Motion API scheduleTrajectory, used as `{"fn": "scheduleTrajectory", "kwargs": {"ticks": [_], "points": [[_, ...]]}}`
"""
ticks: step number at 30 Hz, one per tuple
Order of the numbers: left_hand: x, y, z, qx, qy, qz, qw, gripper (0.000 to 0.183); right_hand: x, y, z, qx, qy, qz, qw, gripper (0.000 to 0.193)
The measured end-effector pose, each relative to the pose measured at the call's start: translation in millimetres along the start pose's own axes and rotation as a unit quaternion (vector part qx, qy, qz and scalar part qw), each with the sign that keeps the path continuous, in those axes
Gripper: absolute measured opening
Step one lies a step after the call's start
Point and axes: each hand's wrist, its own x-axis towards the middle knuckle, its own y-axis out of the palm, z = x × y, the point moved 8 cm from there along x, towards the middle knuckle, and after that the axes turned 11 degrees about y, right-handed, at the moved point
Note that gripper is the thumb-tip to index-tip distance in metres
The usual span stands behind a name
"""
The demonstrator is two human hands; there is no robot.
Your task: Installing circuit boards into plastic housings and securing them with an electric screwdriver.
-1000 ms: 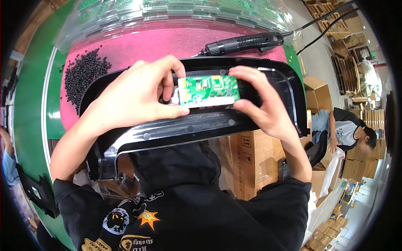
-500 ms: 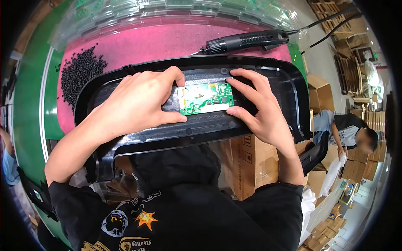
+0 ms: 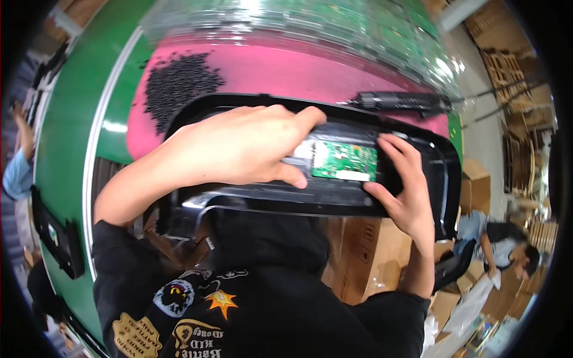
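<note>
A green circuit board point(image 3: 345, 160) with a white strip along its near edge lies flat inside a long black plastic housing point(image 3: 268, 206). My left hand point(image 3: 245, 146) is over the housing, its thumb and fingers spread just short of the board's left end. At the board's right end is my right hand point(image 3: 409, 185), thumb by the near corner and fingers by the far corner. Its fingers are apart, and whether the tips still touch the board I cannot tell. Neither hand holds anything.
A pile of small black screws point(image 3: 179, 83) sits on the pink mat point(image 3: 268, 68) at far left. Behind the housing lies a black electric screwdriver point(image 3: 406, 101) with its cable. Clear plastic trays point(image 3: 310, 30) line the back. Cardboard boxes point(image 3: 364, 256) and another person point(image 3: 501, 244) are to the right.
Both hands have eased outward from the board's ends, the left one more clearly. The board stays in the housing. The whole view has shifted, so the scene sits farther right and is slightly turned.
</note>
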Motion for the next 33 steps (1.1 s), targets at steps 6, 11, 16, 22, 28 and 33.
{"fn": "scheduleTrajectory", "kwargs": {"ticks": [6,11,16,22,28,33], "points": [[-79.7,-89.3,12.5,0.092,-0.013,-0.297,0.950,0.022,-11.3,-23.7,-26.7,0.164,0.053,-0.116,0.978,0.004],[-172.3,-85.0,78.2,0.164,-0.270,-0.277,0.908,0.029,-13.8,-70.7,-31.3,0.182,0.049,-0.185,0.964,0.015],[-183.1,-42.0,98.0,0.137,-0.263,-0.277,0.914,0.031,15.0,-110.2,-66.1,0.055,0.068,-0.232,0.969,0.019],[-174.6,-40.6,96.2,0.147,-0.217,-0.349,0.900,0.016,62.7,-107.0,-129.6,-0.018,0.231,-0.055,0.971,0.049],[-169.2,-42.7,98.1,0.170,-0.194,-0.348,0.901,0.011,88.1,-93.0,-111.8,0.159,0.243,-0.134,0.947,0.032],[-166.3,-45.1,107.2,0.122,-0.206,-0.347,0.907,0.011,87.9,-84.2,-2.6,0.281,-0.048,-0.374,0.883,0.047]]}}
